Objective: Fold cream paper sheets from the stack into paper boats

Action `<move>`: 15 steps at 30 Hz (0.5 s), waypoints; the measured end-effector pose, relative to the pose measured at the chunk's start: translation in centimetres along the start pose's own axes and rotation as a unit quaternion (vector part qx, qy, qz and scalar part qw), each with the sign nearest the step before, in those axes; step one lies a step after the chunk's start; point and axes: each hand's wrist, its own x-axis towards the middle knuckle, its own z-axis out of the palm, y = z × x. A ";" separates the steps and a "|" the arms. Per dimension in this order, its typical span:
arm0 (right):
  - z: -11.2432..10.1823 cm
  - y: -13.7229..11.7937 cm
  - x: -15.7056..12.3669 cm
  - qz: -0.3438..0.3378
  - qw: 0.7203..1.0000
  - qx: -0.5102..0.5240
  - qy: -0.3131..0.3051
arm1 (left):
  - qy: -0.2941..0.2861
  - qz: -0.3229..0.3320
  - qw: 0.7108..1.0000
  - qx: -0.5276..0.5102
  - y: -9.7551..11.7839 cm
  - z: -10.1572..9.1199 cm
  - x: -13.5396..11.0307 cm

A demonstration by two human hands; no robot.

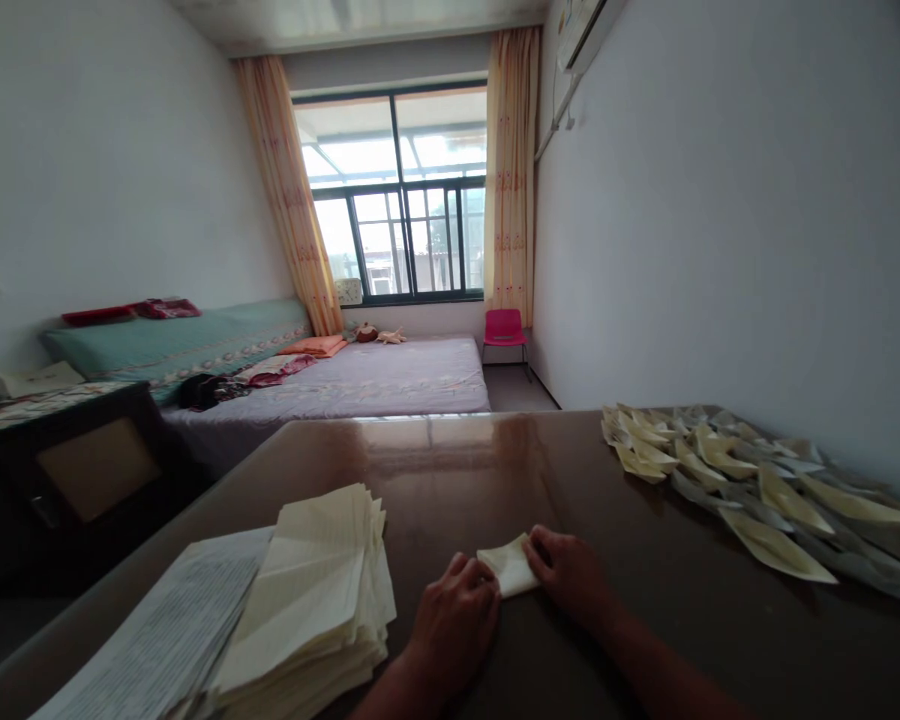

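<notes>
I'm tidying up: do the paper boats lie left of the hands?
No, the paper boats lie to the right of the right hand.

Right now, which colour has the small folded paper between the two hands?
The small folded paper is pale yellow, best seen in the head view.

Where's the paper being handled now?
The paper is in the head view's lower centre, held between the left hand and right hand, right of the lined paper stack.

Nothing is legible — the printed white sheets (163, 612) show only blurred lines.
</notes>
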 end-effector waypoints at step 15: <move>0.5 -0.1 -0.1 0.010 1.000 -0.001 -0.012 | 0.029 0.024 0.999 0.016 -0.9 0.8 -0.1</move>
